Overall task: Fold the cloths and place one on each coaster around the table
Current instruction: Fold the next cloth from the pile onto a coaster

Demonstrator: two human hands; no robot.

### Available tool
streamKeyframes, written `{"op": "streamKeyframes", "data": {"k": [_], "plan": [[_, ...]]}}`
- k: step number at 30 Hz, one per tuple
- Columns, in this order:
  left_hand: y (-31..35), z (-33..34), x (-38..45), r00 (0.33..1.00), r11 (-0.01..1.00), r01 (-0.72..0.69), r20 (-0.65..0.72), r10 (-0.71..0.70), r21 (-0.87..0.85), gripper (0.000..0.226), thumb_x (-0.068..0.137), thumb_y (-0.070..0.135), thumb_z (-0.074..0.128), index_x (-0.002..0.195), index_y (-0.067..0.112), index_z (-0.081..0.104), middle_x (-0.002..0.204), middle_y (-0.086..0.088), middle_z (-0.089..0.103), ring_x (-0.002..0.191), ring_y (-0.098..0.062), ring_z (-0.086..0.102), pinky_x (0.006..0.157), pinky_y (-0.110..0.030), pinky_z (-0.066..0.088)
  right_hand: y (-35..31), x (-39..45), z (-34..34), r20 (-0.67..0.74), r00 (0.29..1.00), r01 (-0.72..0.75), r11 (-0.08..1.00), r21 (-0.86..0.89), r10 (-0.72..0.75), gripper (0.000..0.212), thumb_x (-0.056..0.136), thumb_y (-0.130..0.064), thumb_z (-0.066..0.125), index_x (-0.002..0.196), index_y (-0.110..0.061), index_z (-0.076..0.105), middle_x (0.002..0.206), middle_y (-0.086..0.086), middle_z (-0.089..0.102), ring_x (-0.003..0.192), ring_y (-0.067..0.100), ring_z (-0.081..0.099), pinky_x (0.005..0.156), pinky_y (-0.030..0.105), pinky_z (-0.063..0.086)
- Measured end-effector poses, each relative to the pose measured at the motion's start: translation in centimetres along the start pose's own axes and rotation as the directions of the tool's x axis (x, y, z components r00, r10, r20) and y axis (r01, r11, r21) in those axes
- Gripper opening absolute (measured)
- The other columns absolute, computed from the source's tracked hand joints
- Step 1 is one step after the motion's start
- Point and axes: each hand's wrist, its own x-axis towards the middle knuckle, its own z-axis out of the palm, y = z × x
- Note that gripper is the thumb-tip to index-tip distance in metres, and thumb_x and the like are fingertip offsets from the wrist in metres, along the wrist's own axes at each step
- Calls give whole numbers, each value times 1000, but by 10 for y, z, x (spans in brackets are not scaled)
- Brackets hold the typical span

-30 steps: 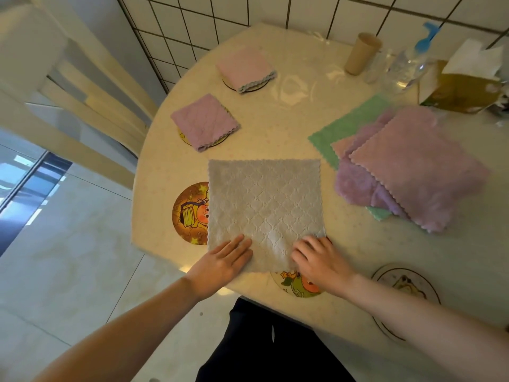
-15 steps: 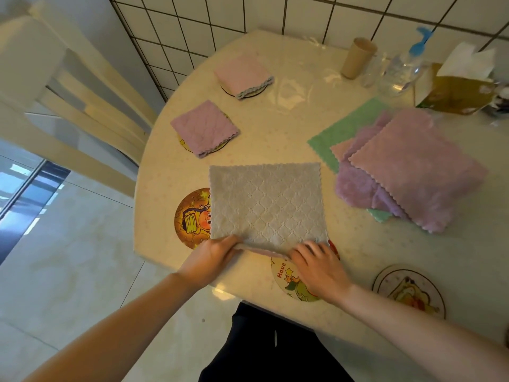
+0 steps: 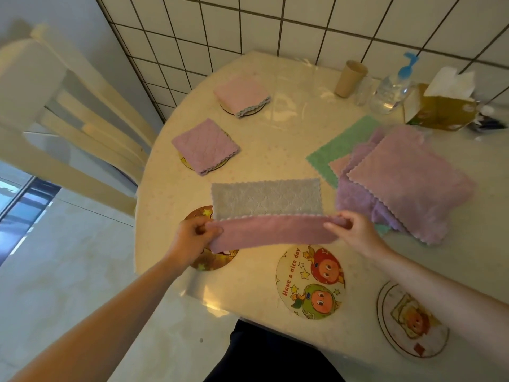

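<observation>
- Round glossy table [image 3: 275,150]; your right forearm hides part of the 5 o'clock coaster [image 3: 413,321].
- Quilted, scallop-edged cloth [image 3: 265,199] at centre, near edge lifted, pink underside showing.
- Your left hand [image 3: 192,235] and right hand [image 3: 355,230] each pinch a near corner.

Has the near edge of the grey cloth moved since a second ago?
Yes. Both hands, left hand and right hand, have lifted the grey cloth's near edge off the fruit coaster, folding it toward the wall.
</observation>
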Motion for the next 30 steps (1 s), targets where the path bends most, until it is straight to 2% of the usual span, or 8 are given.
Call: {"op": "streamKeyframes", "data": {"k": [3, 5, 9, 11, 14, 22, 27, 30], "plan": [[12, 6, 29, 988, 977, 131, -64, -144, -171, 14, 85, 14, 70, 83, 0, 66, 67, -6, 55, 58, -16, 48, 46, -24, 43, -9, 32, 1, -119, 989, -79, 991, 110, 92, 9, 86, -18, 67, 84, -10, 63, 72, 1, 63, 65, 10, 56, 60, 19, 45], [13, 9, 50, 976, 969, 167, -109, -188, -179, 24, 84, 19, 72, 82, -4, 65, 67, -9, 52, 62, -19, 44, 51, -30, 38, -13, 55, 3, -165, 977, -110, 983, 149, 134, 9, 87, -14, 66, 79, -15, 62, 70, -3, 62, 65, 10, 57, 60, 20, 47], [13, 15, 83, 945, 963, 224, -208, -252, -147, 22, 84, 24, 71, 76, 4, 68, 68, -10, 58, 63, -21, 46, 56, -35, 40, -9, 94, 8, -170, 964, -169, 967, 189, 202, 4, 87, -11, 64, 85, -13, 65, 80, 2, 68, 80, 20, 63, 78, 36, 53], [14, 18, 95, 937, 967, 242, -240, -255, -83, 22, 84, 28, 70, 70, 10, 68, 63, -6, 58, 61, -23, 47, 56, -36, 41, -4, 107, 10, -155, 962, -196, 965, 176, 224, 5, 88, -11, 64, 90, -9, 68, 85, 4, 68, 83, 20, 63, 82, 38, 53], [15, 22, 104, 939, 973, 229, -267, -215, 22, 24, 87, 29, 67, 67, 15, 65, 60, -2, 57, 57, -22, 48, 54, -34, 41, 0, 121, 12, -153, 962, -205, 968, 146, 226, 6, 87, -13, 65, 89, -10, 68, 85, 4, 69, 81, 19, 63, 79, 37, 53], [12, 24, 110, 949, 962, 196, -283, -139, 187, 18, 91, 28, 60, 83, 14, 66, 74, -3, 62, 66, -18, 51, 55, -31, 39, 3, 137, 15, -126, 974, -181, 982, 53, 186, 5, 85, -14, 67, 82, -14, 63, 81, 2, 67, 84, 26, 67, 75, 41, 55], [9, 22, 107, 945, 964, 200, -293, -143, 174, 31, 91, 42, 57, 80, 14, 63, 71, -2, 61, 69, -25, 56, 53, -31, 40, 0, 140, 17, -158, 969, -193, 981, 10, 192, 10, 83, -19, 70, 80, -14, 63, 80, 3, 66, 81, 25, 66, 77, 41, 54], [9, 18, 100, 938, 965, 243, -279, -206, 102, 41, 84, 60, 58, 83, 19, 63, 73, 0, 66, 67, -24, 62, 55, -33, 48, -2, 137, 16, -166, 959, -225, 974, 38, 228, 17, 85, -24, 67, 92, -8, 66, 91, 9, 69, 87, 27, 66, 82, 46, 54]]}}
